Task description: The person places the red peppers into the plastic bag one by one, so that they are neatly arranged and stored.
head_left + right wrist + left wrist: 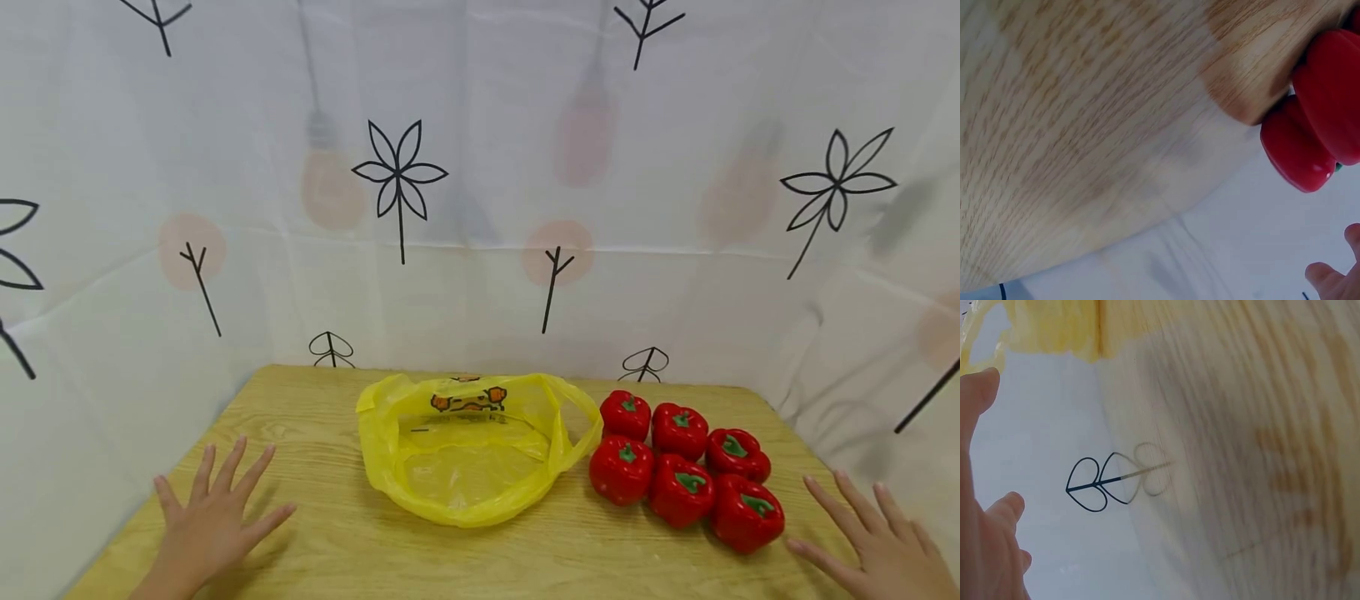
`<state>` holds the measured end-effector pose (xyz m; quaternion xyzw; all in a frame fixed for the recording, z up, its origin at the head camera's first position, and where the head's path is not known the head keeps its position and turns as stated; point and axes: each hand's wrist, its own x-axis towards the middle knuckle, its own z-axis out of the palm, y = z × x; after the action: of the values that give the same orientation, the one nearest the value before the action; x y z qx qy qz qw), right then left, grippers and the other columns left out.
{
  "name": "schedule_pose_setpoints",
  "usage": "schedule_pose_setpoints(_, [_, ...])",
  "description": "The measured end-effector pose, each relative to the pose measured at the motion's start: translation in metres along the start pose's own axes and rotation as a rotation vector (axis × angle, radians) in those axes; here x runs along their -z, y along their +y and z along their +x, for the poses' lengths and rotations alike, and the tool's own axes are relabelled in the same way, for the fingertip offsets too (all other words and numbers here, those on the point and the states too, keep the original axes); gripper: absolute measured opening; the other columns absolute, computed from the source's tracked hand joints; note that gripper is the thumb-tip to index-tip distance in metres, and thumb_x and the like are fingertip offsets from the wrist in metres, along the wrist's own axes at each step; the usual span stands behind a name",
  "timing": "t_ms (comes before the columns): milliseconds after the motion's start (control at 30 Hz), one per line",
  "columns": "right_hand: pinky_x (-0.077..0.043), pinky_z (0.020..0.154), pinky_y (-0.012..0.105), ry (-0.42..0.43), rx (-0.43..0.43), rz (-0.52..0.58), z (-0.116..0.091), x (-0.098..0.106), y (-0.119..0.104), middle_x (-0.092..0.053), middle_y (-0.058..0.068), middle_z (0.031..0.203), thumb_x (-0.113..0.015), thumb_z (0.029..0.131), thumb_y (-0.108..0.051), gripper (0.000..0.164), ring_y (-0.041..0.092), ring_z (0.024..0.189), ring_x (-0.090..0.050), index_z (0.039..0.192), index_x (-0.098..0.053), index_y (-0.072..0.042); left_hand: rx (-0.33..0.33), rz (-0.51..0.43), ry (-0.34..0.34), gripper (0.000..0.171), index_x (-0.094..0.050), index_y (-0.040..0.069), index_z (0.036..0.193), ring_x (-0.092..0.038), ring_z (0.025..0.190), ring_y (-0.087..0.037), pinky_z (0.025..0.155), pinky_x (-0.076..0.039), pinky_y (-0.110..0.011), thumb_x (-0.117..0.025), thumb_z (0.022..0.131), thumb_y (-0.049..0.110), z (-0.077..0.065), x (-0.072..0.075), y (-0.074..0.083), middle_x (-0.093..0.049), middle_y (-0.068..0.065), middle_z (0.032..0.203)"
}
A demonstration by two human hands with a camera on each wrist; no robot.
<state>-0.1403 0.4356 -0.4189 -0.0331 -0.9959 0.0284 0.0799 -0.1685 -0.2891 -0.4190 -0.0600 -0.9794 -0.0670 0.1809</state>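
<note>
My left hand (pixel 213 517) is spread with straight fingers over the left side of the table and holds nothing. To its right lies a yellow plastic bag (pixel 382 479), its wide mouth open and an orange-and-black print on its inner back side. Several red bell peppers (pixel 681 492) with green stems stand in two rows to the right of the bag. Nearest to them is my right hand (pixel 877 542), fingers spread, apart from the closest pepper (pixel 746 515). In the right wrist view, two peppers (pixel 1329 94) show at the right edge, with fingertips (pixel 1325 278) below them.
The wooden table (pixel 315 442) is enclosed at the back and sides by a white cloth (pixel 480 292) with black plant drawings and pale pink circles. The table's back edge meets this cloth right behind the bag.
</note>
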Motion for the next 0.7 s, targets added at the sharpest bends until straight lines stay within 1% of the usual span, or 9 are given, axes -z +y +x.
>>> schedule_pose_setpoints(67, [-0.007, 0.086, 0.079, -0.006, 0.037, -0.007, 0.001, 0.0, 0.002, 0.004, 0.039, 0.141, -0.046, 0.088, -0.062, 0.095, 0.06, 0.12, 0.019, 0.148, 0.004, -0.008, 0.011, -0.013, -0.011, 0.084, -0.013, 0.032, 0.15, 0.021, 0.136, -0.033, 0.085, 0.033, -0.062, -0.052, 0.083, 0.064, 0.0, 0.001, 0.001, -0.007, -0.014, 0.154])
schedule_pose_setpoints(100, [-0.004, 0.089, 0.078, -0.008, 0.057, -0.005, 0.001, 0.0, 0.003, 0.003, 0.04, 0.141, -0.047, 0.089, -0.06, 0.094, 0.06, 0.12, 0.018, 0.148, 0.004, -0.006, 0.016, -0.018, -0.016, 0.083, -0.013, 0.032, 0.15, 0.021, 0.135, -0.033, 0.085, 0.033, -0.062, -0.051, 0.084, 0.065, 0.001, 0.001, 0.001, -0.007, -0.015, 0.154])
schedule_pose_setpoints(200, [0.014, 0.099, 0.065, -0.02, 0.096, 0.016, 0.002, -0.002, 0.004, 0.001, 0.044, 0.138, -0.047, 0.091, -0.056, 0.092, 0.059, 0.122, 0.018, 0.146, 0.0, 0.002, 0.025, -0.04, -0.028, 0.083, -0.013, 0.031, 0.15, 0.019, 0.135, -0.036, 0.085, 0.034, -0.06, -0.05, 0.084, 0.064, 0.001, 0.001, 0.003, -0.007, -0.016, 0.153])
schedule_pose_setpoints(267, [0.027, 0.095, 0.053, -0.024, 0.083, 0.069, 0.003, -0.003, 0.003, 0.002, 0.044, 0.137, -0.047, 0.091, -0.055, 0.091, 0.056, 0.123, 0.019, 0.145, -0.003, 0.005, 0.028, -0.056, -0.03, 0.082, -0.014, 0.03, 0.15, 0.018, 0.135, -0.037, 0.085, 0.034, -0.059, -0.05, 0.085, 0.063, 0.0, 0.001, 0.003, -0.008, -0.017, 0.153])
schedule_pose_setpoints(300, [0.03, 0.094, 0.048, -0.027, 0.081, 0.086, 0.003, -0.003, 0.003, 0.002, 0.044, 0.137, -0.047, 0.092, -0.054, 0.091, 0.056, 0.123, 0.019, 0.145, -0.004, 0.006, 0.03, -0.064, -0.03, 0.082, -0.014, 0.03, 0.15, 0.018, 0.136, -0.037, 0.085, 0.035, -0.058, -0.051, 0.085, 0.063, 0.0, 0.001, 0.004, -0.008, -0.018, 0.153])
schedule_pose_setpoints(333, [0.031, 0.093, 0.047, -0.027, 0.07, 0.104, 0.003, -0.004, 0.002, 0.003, 0.044, 0.137, -0.046, 0.092, -0.055, 0.091, 0.056, 0.123, 0.019, 0.144, -0.005, 0.007, 0.03, -0.072, -0.03, 0.082, -0.013, 0.03, 0.151, 0.018, 0.136, -0.037, 0.085, 0.035, -0.058, -0.051, 0.085, 0.062, -0.001, 0.001, 0.004, -0.008, -0.017, 0.153])
schedule_pose_setpoints(500, [0.025, 0.096, 0.056, -0.031, 0.052, 0.165, 0.003, -0.003, -0.003, 0.003, 0.046, 0.136, -0.048, 0.092, -0.053, 0.09, 0.058, 0.123, 0.017, 0.143, -0.008, 0.009, 0.03, -0.11, -0.009, 0.082, -0.014, 0.029, 0.151, 0.014, 0.136, -0.039, 0.087, 0.032, -0.062, -0.054, 0.086, 0.059, -0.001, 0.002, 0.006, -0.009, -0.017, 0.153])
schedule_pose_setpoints(633, [0.022, 0.097, 0.058, -0.022, 0.057, 0.206, 0.003, 0.001, -0.006, 0.001, 0.047, 0.134, -0.05, 0.092, -0.05, 0.088, 0.06, 0.123, 0.011, 0.142, -0.011, 0.01, 0.033, -0.15, 0.004, 0.082, -0.014, 0.03, 0.15, 0.009, 0.136, -0.042, 0.088, 0.028, -0.066, -0.056, 0.085, 0.057, 0.001, 0.002, 0.009, -0.012, -0.019, 0.152])
schedule_pose_setpoints(700, [0.012, 0.098, 0.067, -0.006, 0.059, 0.221, 0.003, 0.002, -0.007, -0.001, 0.047, 0.135, -0.052, 0.092, -0.049, 0.087, 0.063, 0.122, 0.006, 0.143, -0.012, 0.009, 0.04, -0.175, -0.001, 0.082, -0.015, 0.029, 0.15, 0.008, 0.136, -0.044, 0.088, 0.024, -0.07, -0.056, 0.085, 0.056, 0.002, 0.002, 0.011, -0.013, -0.021, 0.151])
